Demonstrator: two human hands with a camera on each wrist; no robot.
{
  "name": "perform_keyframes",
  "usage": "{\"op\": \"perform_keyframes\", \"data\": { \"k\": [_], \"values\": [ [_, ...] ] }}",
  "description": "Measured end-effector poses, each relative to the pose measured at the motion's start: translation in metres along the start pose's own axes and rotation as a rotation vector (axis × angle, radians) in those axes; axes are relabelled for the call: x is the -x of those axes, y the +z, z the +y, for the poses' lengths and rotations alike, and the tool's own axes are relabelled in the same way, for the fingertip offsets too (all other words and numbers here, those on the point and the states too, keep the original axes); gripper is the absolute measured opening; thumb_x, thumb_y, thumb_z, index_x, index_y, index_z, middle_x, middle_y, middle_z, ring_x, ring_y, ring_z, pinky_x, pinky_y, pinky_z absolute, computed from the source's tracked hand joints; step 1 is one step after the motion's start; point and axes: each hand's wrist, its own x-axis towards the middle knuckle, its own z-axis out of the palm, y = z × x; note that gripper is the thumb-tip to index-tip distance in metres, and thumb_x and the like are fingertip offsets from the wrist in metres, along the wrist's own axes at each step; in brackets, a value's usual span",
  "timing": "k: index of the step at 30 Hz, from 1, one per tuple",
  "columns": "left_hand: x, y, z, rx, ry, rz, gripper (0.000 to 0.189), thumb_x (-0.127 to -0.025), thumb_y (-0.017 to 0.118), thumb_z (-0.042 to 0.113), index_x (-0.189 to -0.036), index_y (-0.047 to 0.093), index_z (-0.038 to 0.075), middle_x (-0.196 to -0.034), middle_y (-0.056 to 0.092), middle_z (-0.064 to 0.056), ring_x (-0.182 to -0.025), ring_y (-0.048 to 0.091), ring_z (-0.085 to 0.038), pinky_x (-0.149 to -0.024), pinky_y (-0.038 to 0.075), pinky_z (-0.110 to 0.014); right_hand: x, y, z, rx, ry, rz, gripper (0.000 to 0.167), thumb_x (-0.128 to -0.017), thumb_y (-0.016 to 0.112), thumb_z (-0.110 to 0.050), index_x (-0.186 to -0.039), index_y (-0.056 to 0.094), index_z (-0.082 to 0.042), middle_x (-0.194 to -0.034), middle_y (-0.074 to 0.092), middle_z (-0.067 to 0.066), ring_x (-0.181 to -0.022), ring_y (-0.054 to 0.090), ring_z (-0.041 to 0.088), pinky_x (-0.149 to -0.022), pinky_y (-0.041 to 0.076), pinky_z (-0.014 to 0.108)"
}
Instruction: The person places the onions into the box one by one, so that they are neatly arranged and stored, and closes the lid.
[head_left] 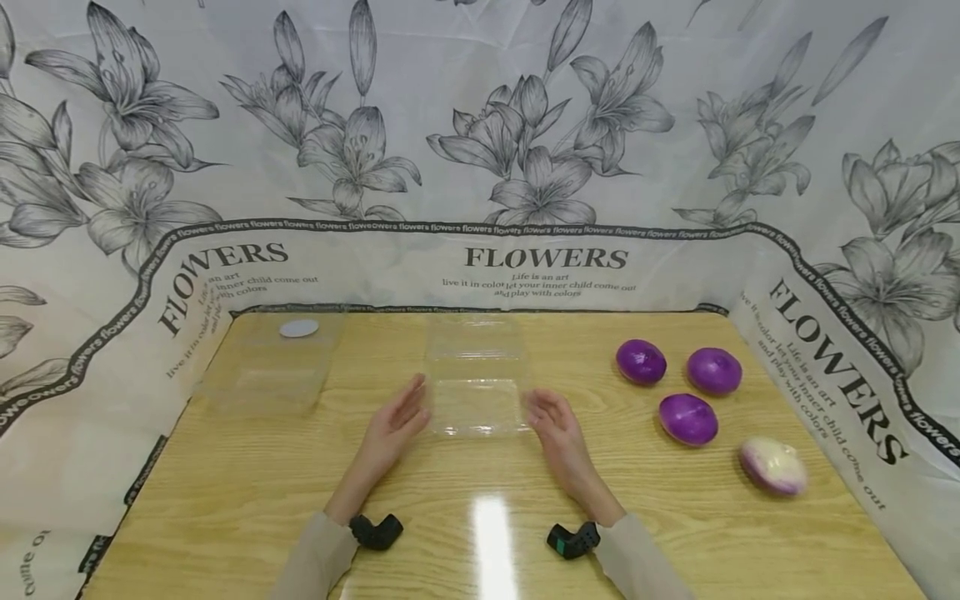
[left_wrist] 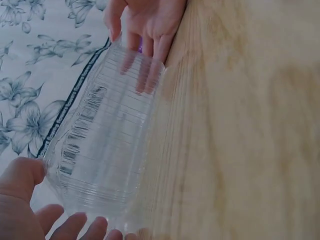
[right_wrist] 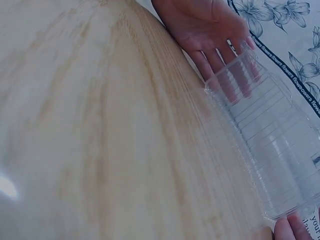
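Note:
A clear plastic clamshell box (head_left: 476, 406) lies at the middle of the table between both hands, with its ribbed wall showing in the wrist views. My left hand (head_left: 397, 417) is at the box's left side, its fingers extended along the wall and its thumb by the upper edge. On the opposite side, my right hand (head_left: 557, 433) has straight fingers against the box; they show through the plastic in the left wrist view. The lid part (head_left: 474, 337) extends toward the back of the table.
Three glossy purple onions (head_left: 688, 419) lie on the right of the wooden table (head_left: 420, 533), with a pale and purple onion (head_left: 774, 465) nearer me. Back left is another clear plastic container (head_left: 277, 375) with a white oval label (head_left: 299, 328). Flower-printed cloth (head_left: 547, 279) surrounds the table.

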Motion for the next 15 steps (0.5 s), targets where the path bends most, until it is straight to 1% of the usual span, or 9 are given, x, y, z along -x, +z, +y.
{"op": "perform_keyframes", "data": {
  "k": [2,5,9,15],
  "values": [
    [-0.0007,-0.0007,-0.0020,-0.023,0.010,-0.040,0.056,-0.097,0.060,0.000,-0.149,0.037,-0.005,-0.154,0.036,-0.021,-0.140,0.037,-0.039,-0.112,0.035,-0.043,0.0005,0.0000,0.0001,0.000,-0.002,0.000,0.038,-0.097,0.036,0.013,-0.134,0.038,0.004,-0.134,0.053,0.009,-0.129,0.050,0.020,-0.109,0.042,0.028],
    [-0.0003,-0.0011,-0.0034,-0.060,0.014,-0.065,0.053,-0.099,0.058,0.003,-0.148,0.040,-0.004,-0.154,0.038,-0.019,-0.140,0.038,-0.036,-0.113,0.033,-0.041,0.0013,0.0002,0.0004,0.011,0.004,0.013,0.040,-0.097,0.037,0.012,-0.136,0.036,0.005,-0.135,0.051,0.011,-0.128,0.050,0.021,-0.109,0.042,0.027],
    [0.0006,-0.0017,-0.0038,-0.062,0.027,-0.066,0.052,-0.099,0.058,0.003,-0.147,0.040,-0.004,-0.153,0.039,-0.020,-0.140,0.038,-0.037,-0.114,0.033,-0.041,0.0012,0.0006,0.0008,0.037,0.019,0.022,0.042,-0.096,0.039,0.010,-0.138,0.034,0.006,-0.135,0.048,0.012,-0.128,0.049,0.020,-0.109,0.041,0.027],
    [0.0012,-0.0016,-0.0005,-0.078,0.019,-0.063,0.062,-0.094,0.068,0.005,-0.149,0.041,0.001,-0.155,0.038,-0.015,-0.141,0.038,-0.031,-0.115,0.033,-0.038,0.0006,0.0020,-0.0009,0.076,0.036,0.025,0.041,-0.096,0.042,0.008,-0.137,0.037,0.008,-0.135,0.049,0.011,-0.127,0.048,0.020,-0.108,0.041,0.025]
  ]
}}
